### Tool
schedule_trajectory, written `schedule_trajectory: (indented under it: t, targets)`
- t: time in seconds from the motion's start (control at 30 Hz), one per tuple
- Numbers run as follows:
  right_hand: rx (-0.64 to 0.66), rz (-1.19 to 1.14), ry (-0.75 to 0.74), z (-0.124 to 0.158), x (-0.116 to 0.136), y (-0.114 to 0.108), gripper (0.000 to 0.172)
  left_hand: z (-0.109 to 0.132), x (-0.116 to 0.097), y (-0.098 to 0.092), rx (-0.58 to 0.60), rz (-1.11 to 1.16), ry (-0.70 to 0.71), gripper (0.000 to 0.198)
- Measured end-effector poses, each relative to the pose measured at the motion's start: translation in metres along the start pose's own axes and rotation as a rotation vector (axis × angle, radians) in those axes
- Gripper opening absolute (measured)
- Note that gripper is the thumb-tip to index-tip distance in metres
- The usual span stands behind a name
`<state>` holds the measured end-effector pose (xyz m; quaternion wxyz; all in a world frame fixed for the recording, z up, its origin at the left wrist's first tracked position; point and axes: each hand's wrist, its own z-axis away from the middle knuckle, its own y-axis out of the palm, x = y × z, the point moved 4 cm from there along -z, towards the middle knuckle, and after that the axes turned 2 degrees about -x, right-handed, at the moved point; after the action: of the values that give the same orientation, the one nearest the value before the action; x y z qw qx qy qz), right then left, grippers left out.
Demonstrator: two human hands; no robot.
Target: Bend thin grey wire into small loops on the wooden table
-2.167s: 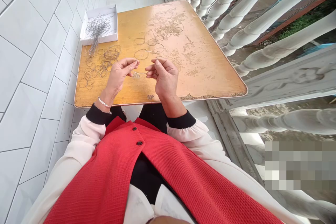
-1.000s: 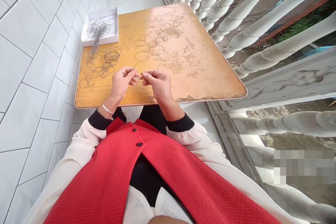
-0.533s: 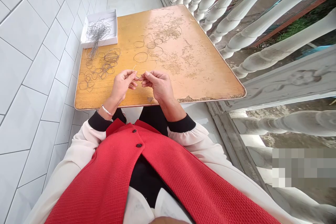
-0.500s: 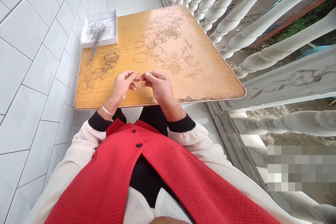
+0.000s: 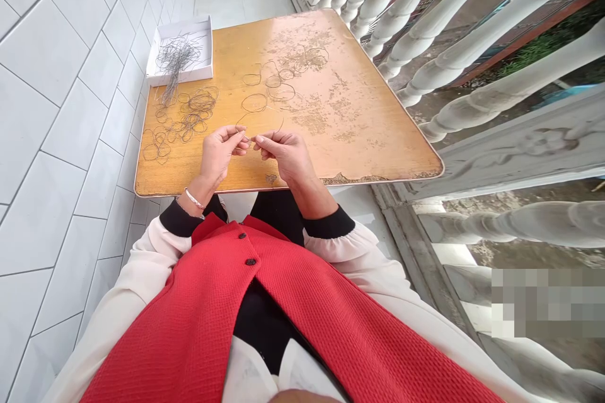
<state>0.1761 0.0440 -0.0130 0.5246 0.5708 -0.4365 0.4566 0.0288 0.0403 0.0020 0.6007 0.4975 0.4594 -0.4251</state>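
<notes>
Over the near part of the wooden table (image 5: 227, 167), my left hand (image 5: 220, 154) pinches a thin wire (image 5: 249, 138) between thumb and fingers. My right hand (image 5: 286, 154) grips the same wire a short way to the right, thumb pressed on the forefinger. The wire curves up and away beyond both hands in a loose loop, its far part too fine to follow. Just past my hands lie several thin wire rings (image 5: 254, 102), some overlapping. A small tangled bit of wire (image 5: 270, 179) rests near the table's front edge.
A white open box (image 5: 203, 70) at the back left holds a bundle of dark wires (image 5: 177, 56) spilling over its front. Several coiled wire loops (image 5: 193, 116) lie before it. A tiled wall (image 5: 70, 138) stands left, a white balustrade (image 5: 425, 75) right.
My two hands have drawn slightly apart, opening a small gap with the wire between the fingertips. The loop's ends have shifted a little. Things on the table stay as they were.
</notes>
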Motion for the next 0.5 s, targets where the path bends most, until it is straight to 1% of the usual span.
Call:
schedule_trajectory:
  t: [0.07, 0.1, 0.13, 0.2, 0.27, 0.33, 0.4, 0.5]
  targets:
    - [0.007, 0.017, -0.013, -0.001, 0.001, -0.003, 0.041, -0.001, -0.002, -0.002, -0.021, -0.033, 0.042, 0.012]
    - [-0.006, 0.032, -0.046, -0.002, 0.003, -0.006, 0.043, -0.001, -0.003, -0.003, -0.033, -0.059, 0.063, 0.013]
    - [-0.029, 0.058, -0.099, -0.003, 0.008, -0.009, 0.044, 0.000, -0.004, -0.004, -0.043, -0.090, 0.082, 0.014]
    - [-0.083, 0.168, -0.250, -0.004, 0.022, -0.014, 0.044, 0.000, -0.006, -0.003, -0.054, -0.159, 0.119, 0.016]
    - [-0.099, 0.356, -0.404, -0.005, 0.038, -0.015, 0.036, 0.001, -0.006, -0.002, -0.054, -0.225, 0.158, 0.017]
    - [-0.057, 0.549, -0.521, -0.006, 0.050, -0.010, 0.021, 0.002, -0.005, 0.000, -0.040, -0.292, 0.211, 0.019]
    - [0.003, 0.692, -0.604, -0.008, 0.056, -0.004, 0.008, 0.001, -0.004, 0.001, -0.032, -0.358, 0.274, 0.023]
    - [0.027, 0.786, -0.678, -0.012, 0.055, 0.002, 0.018, 0.001, -0.004, 0.000, -0.044, -0.430, 0.372, 0.030]
